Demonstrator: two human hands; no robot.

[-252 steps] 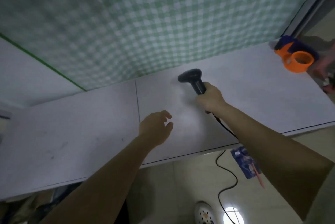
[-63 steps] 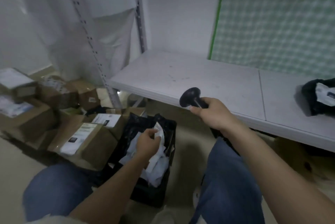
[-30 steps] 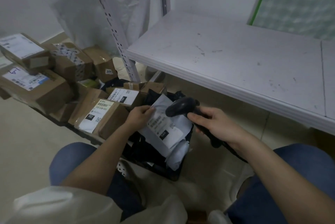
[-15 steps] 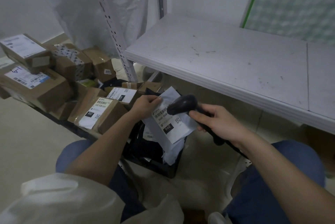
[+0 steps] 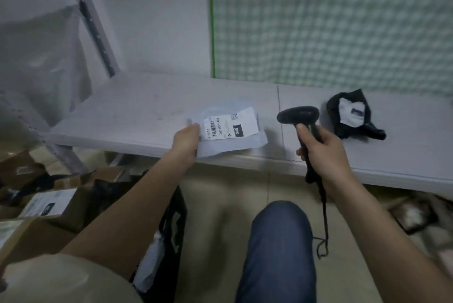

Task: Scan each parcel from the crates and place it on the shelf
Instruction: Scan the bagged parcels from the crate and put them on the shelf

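Half a second ago the left hand (image 5: 185, 145) held the grey parcel (image 5: 229, 134) low over the black crate (image 5: 171, 219), with the scanner (image 5: 302, 128) pointed at its label. Now the parcel is up at the shelf (image 5: 127, 116): it lies flat on the front part of the white board, and its near edge sticks out a little past the shelf rim. The left hand still grips the parcel at its left end, the thumb on top beside the label and the other fingers curled below, where they are hidden. The right hand (image 5: 323, 153) has moved away to the right and keeps its fingers closed round the handle of the scanner, whose head now stands upright over the shelf, apart from the parcel.

The label shows a barcode and a black patch, but the print is too blurred to read surely. The crate is mostly covered by the left arm, and what is inside it is hard to make out; something pale shows low in it. The scanner cable (image 5: 324, 224) hangs down from the handle.

A black parcel (image 5: 353, 116) with a white label lies on the shelf to the right of the scanner. Cardboard boxes (image 5: 49, 204) stand on the floor at the left. A knee in blue jeans (image 5: 279, 241) is in the foreground.
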